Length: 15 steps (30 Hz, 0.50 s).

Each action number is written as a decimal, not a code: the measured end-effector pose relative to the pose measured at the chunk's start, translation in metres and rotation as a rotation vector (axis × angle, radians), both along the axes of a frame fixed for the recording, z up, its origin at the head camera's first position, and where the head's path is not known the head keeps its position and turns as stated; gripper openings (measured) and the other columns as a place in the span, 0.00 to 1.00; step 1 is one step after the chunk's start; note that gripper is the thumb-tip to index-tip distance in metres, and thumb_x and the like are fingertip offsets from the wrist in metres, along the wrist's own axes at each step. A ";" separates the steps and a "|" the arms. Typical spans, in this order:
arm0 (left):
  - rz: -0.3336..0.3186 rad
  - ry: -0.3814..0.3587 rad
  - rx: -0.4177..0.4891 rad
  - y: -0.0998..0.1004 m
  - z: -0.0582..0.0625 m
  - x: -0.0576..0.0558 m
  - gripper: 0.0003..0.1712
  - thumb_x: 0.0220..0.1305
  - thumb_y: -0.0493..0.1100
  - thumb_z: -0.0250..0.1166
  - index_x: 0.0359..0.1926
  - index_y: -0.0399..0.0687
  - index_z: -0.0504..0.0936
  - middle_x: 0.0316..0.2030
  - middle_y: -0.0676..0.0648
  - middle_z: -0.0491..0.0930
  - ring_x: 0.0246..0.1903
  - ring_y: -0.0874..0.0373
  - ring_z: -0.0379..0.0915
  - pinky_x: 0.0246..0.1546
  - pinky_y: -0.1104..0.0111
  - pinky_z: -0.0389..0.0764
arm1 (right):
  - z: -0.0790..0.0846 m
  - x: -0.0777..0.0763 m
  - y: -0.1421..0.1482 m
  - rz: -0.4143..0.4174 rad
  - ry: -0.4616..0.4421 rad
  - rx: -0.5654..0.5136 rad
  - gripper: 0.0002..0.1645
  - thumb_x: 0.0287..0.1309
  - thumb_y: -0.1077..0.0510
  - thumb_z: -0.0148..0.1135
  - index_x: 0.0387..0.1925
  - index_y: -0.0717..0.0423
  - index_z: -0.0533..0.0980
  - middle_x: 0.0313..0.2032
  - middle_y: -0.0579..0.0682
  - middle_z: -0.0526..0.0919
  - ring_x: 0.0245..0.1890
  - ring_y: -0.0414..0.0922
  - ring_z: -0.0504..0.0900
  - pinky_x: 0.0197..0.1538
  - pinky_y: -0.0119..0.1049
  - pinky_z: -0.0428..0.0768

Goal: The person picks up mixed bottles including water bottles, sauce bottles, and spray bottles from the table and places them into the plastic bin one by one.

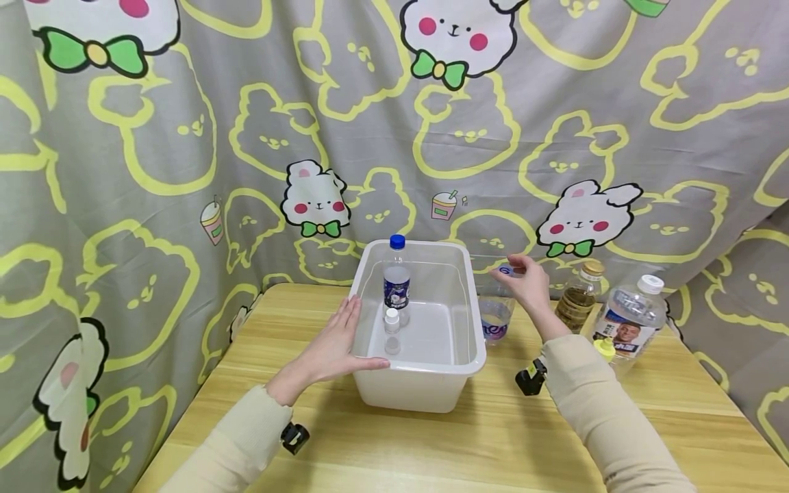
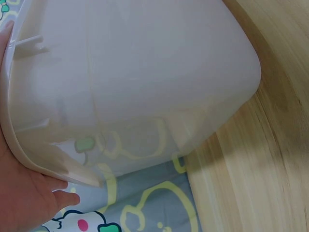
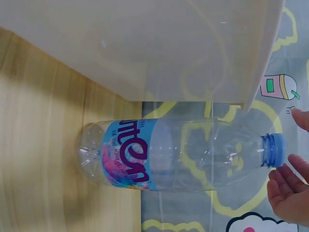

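Right hand (image 1: 529, 282), fingers parted, holds nothing; best pinch the cap (image 3: 276, 150) between them squarely (left hand (image 1: 333, 348), spread, rests on the tub (image 1: 431, 368)).

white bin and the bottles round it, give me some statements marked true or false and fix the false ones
1. The left hand touches the rim of the white bin. True.
2. The dark-labelled bottle in the bin has a red cap. False: it has a blue cap.
3. The right hand is at the cap end of the clear bottle beside the bin. True.
4. The gold-capped bottle stands inside the bin. False: it stands on the table, outside the bin.
5. A small white-capped bottle is in the bin. True.
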<state>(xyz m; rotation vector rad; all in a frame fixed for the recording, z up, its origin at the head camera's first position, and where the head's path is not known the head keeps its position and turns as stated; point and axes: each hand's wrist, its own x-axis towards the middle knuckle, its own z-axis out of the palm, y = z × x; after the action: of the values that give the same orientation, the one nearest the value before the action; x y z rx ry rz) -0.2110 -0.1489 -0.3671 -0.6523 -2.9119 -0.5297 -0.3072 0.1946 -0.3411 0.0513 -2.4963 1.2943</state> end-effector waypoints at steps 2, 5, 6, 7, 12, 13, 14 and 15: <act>-0.001 0.002 0.001 0.000 0.000 0.000 0.70 0.38 0.80 0.52 0.66 0.31 0.42 0.66 0.35 0.37 0.65 0.48 0.28 0.63 0.59 0.41 | -0.001 0.000 0.001 -0.001 -0.012 0.002 0.33 0.49 0.53 0.65 0.53 0.66 0.67 0.51 0.64 0.71 0.52 0.57 0.68 0.52 0.48 0.69; 0.000 0.002 0.004 0.000 0.000 0.000 0.70 0.38 0.80 0.52 0.66 0.31 0.42 0.66 0.35 0.38 0.65 0.48 0.28 0.63 0.59 0.41 | -0.004 -0.001 0.002 -0.005 -0.028 0.001 0.35 0.49 0.52 0.64 0.54 0.66 0.66 0.53 0.64 0.70 0.53 0.58 0.67 0.53 0.48 0.69; 0.001 0.001 0.004 0.000 0.000 0.000 0.70 0.38 0.80 0.52 0.66 0.31 0.41 0.66 0.35 0.38 0.65 0.48 0.28 0.63 0.59 0.41 | -0.005 -0.002 0.003 -0.005 -0.030 0.001 0.35 0.49 0.51 0.64 0.55 0.66 0.66 0.53 0.64 0.70 0.53 0.58 0.67 0.53 0.48 0.69; 0.002 -0.001 0.004 0.000 0.000 0.000 0.70 0.38 0.80 0.52 0.66 0.31 0.41 0.66 0.35 0.38 0.65 0.48 0.28 0.63 0.59 0.41 | -0.006 -0.002 0.003 -0.006 -0.032 0.000 0.36 0.49 0.51 0.64 0.55 0.66 0.66 0.53 0.64 0.69 0.53 0.58 0.67 0.53 0.48 0.69; 0.005 -0.006 0.002 0.000 0.000 0.000 0.71 0.37 0.81 0.51 0.66 0.31 0.41 0.66 0.36 0.37 0.65 0.48 0.28 0.63 0.59 0.40 | -0.010 -0.004 0.006 0.001 -0.032 -0.002 0.37 0.49 0.49 0.64 0.56 0.66 0.65 0.53 0.63 0.70 0.53 0.57 0.68 0.54 0.48 0.69; 0.005 -0.005 0.004 0.000 0.000 0.000 0.71 0.37 0.81 0.51 0.66 0.31 0.41 0.66 0.36 0.37 0.65 0.48 0.28 0.63 0.59 0.41 | -0.011 -0.004 0.006 0.002 -0.032 -0.002 0.37 0.49 0.49 0.64 0.56 0.66 0.65 0.53 0.64 0.70 0.53 0.57 0.68 0.54 0.48 0.69; 0.005 -0.004 0.005 0.000 0.000 0.000 0.71 0.37 0.81 0.51 0.66 0.31 0.41 0.66 0.36 0.37 0.65 0.48 0.28 0.63 0.59 0.41 | -0.012 -0.004 0.006 0.003 -0.030 -0.001 0.37 0.49 0.49 0.64 0.56 0.67 0.65 0.53 0.64 0.70 0.53 0.57 0.68 0.54 0.47 0.69; 0.006 -0.004 0.005 0.000 0.000 0.000 0.71 0.37 0.81 0.51 0.66 0.31 0.41 0.66 0.36 0.37 0.65 0.48 0.28 0.63 0.59 0.41 | -0.012 -0.004 0.007 0.003 -0.028 -0.001 0.37 0.49 0.50 0.64 0.56 0.67 0.65 0.53 0.64 0.70 0.52 0.57 0.69 0.53 0.47 0.69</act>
<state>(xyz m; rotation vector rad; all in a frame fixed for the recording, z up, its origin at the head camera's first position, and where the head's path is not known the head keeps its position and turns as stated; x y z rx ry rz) -0.2111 -0.1487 -0.3670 -0.6427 -2.9137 -0.5383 -0.3111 0.2014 -0.3532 0.0367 -2.5202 1.3057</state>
